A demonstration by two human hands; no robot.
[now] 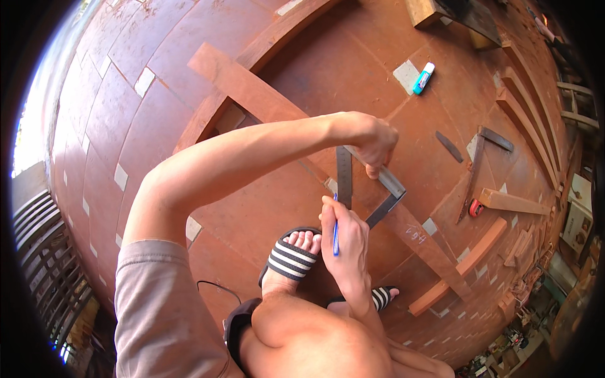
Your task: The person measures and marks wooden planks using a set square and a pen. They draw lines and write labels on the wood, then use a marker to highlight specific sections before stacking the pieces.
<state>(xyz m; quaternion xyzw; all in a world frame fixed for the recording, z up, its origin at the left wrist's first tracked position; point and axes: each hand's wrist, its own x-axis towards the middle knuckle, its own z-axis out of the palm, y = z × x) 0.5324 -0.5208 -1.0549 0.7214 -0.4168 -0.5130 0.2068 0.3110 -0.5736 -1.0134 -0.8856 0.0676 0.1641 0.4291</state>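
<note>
A long reddish-brown wooden board (pixel 252 85) runs diagonally across the middle, from far left to near right. My left hand (pixel 375 142) reaches over it, fingers closed on the grey metal stock of a try square (pixel 392 183), whose dark blade angles back toward me. A dark steel strip with fine markings (pixel 344 173) lies close by; whether it joins the square is hidden by my hand. Below it, my right hand (pixel 350 242) grips a blue-and-white pen (pixel 336 233), its tip pointing away from me near the strip. White handwritten marks (pixel 416 234) show on the board's nearer part.
Curved timbers (pixel 277 38) lie under the board's ends. A turquoise bottle with white cap (pixel 423 79), another square (pixel 478 151), a small dark blade (pixel 449 146) and a red tape measure (pixel 476 208) rest on the tiled floor. My sandalled foot (pixel 293 255) is close to the board.
</note>
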